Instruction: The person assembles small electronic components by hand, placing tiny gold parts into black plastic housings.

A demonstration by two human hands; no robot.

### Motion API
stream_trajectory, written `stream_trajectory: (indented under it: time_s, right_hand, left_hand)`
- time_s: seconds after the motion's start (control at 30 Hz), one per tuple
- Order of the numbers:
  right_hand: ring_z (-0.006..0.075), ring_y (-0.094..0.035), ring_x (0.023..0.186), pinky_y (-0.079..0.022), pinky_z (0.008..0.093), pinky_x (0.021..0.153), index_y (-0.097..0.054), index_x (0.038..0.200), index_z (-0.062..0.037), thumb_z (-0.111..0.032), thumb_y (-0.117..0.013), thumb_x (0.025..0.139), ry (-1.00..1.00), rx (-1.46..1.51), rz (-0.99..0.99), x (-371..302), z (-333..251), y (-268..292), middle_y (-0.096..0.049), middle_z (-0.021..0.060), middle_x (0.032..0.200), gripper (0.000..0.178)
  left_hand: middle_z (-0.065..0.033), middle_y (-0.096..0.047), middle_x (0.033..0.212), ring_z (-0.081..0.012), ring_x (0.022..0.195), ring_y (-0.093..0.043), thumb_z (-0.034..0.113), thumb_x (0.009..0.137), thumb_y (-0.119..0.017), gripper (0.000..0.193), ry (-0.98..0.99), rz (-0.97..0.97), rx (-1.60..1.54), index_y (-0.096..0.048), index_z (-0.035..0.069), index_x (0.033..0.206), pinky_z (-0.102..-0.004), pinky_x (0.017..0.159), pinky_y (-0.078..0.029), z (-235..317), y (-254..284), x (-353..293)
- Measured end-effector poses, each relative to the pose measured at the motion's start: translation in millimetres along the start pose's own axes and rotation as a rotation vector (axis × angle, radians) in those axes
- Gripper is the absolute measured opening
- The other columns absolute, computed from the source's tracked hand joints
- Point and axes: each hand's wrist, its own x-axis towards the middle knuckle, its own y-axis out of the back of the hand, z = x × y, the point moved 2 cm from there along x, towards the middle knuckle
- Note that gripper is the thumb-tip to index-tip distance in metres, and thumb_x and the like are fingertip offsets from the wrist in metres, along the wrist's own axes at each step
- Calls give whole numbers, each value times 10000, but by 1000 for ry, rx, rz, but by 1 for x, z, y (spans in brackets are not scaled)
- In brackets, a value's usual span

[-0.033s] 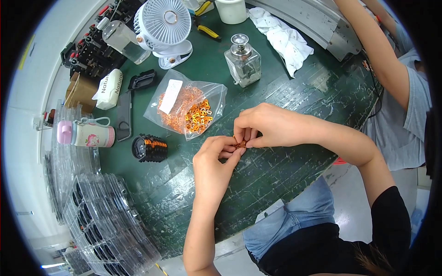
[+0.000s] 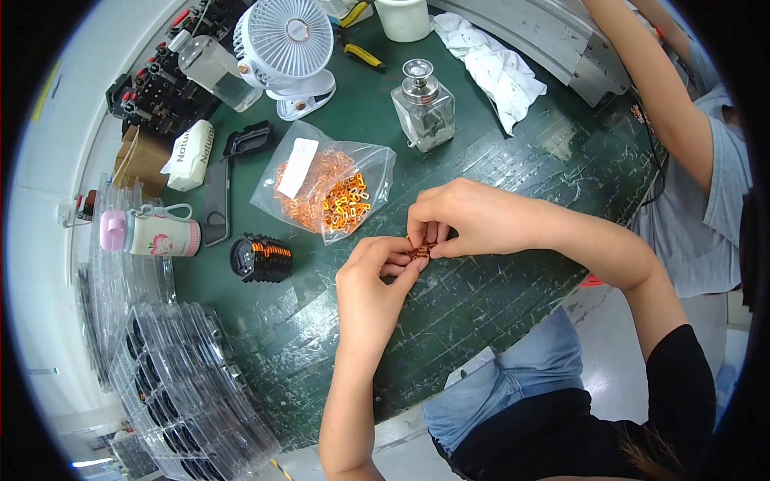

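Note:
Over the green table, my left hand (image 2: pixel 370 276) and my right hand (image 2: pixel 469 218) meet fingertip to fingertip. Both are closed in a pinch around small copper-coloured links (image 2: pixel 419 252). Fingers cover part of these links, so their number and exact arrangement cannot be made out. Just beyond my left hand lies a clear plastic bag (image 2: pixel 381 172) with a white label. Inside it are many loose orange-copper links (image 2: pixel 346 204) of the same colour. Left of my left hand, a black ribbed cylinder (image 2: pixel 261 258) rests on the table with a row of orange pieces along its side.
A glass pump bottle (image 2: pixel 423 108) and a crumpled white cloth (image 2: pixel 499 68) stand beyond my hands. Farther left are a white clip fan (image 2: pixel 289 36), pliers (image 2: pixel 364 56) and a drinking bottle (image 2: pixel 164 234). Stacked clear trays (image 2: pixel 188 385) fill the near left. A co-worker's arm (image 2: pixel 658 88) reaches in at right.

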Motion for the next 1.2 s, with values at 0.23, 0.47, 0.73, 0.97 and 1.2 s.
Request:
stream_trajectory:
  time_s: [0.23,0.47,0.73,0.97,1.2]
  right_hand:
    - [213,-660,766,-536,305,704,-637,947,10,6,-721,720,-57,-170,-7,-3,3,3,-616,117,878,242]
    - [230,-660,767,-527,321,697,-654,924,8,-10,-723,729,-54,-187,13,-3,1,0,-621,123,882,207]
    - [292,-660,821,-523,371,738,-674,877,1,-56,-717,714,-69,-181,35,-3,2,0,-666,145,853,179]
    - [236,-659,760,-519,331,689,-654,877,-2,-36,-727,725,-71,-181,36,-2,2,1,-637,118,843,172]
    - [230,-671,737,-521,329,681,-655,850,2,-51,-711,741,-69,-191,30,-3,3,0,-669,115,786,133]
  left_hand:
    - [-97,-636,1011,-123,838,-652,-84,710,-741,322,89,-20,-102,-635,-40,1010,-231,743,-572,3,5,1]
    - [-102,-639,977,-144,853,-669,-70,739,-723,299,83,-20,-97,-659,-22,1028,-251,753,-572,-1,2,1]
    - [-98,-646,942,-140,834,-666,-59,750,-720,268,74,-21,-104,-665,-24,1009,-248,739,-569,-1,-1,1]
    - [-63,-573,1025,-97,812,-579,-78,715,-737,367,13,9,-36,-653,-4,1065,-225,712,-566,5,2,2]
    - [-77,-569,1031,-111,811,-603,-40,749,-728,331,23,-47,61,-666,1,1072,-229,712,-550,6,1,0]
